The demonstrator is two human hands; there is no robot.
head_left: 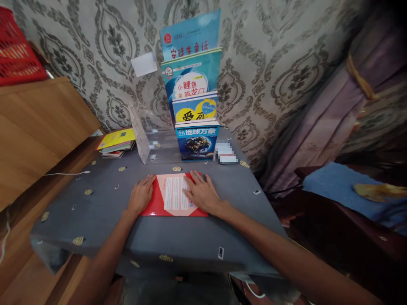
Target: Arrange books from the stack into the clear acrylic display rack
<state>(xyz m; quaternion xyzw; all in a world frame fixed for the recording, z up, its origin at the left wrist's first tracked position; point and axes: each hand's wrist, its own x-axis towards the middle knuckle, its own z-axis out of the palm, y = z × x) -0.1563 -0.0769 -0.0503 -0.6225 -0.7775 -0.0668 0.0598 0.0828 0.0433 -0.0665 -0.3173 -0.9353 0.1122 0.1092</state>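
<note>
A red book (154, 206) with a pale pink panel of white text boxes lies flat on the cloth-covered table. My left hand (141, 195) rests along its left edge, fingers stretched forward. Across the book's right part lies my right hand (203, 192), palm down with fingers spread, hiding some of the print. Beyond the book stands a clear stepped rack (140, 137). Its right side holds upright books in tiers; the front one is a blue book with an Earth picture (197, 146).
A stack of thin books with a yellow one on top (116, 140) lies at the table's back left. A white cable (68, 173) crosses the left side. Right of the rack is a blurred-out item (226, 153). A wooden cabinet (41, 123) stands left, a purple curtain (321, 131) right.
</note>
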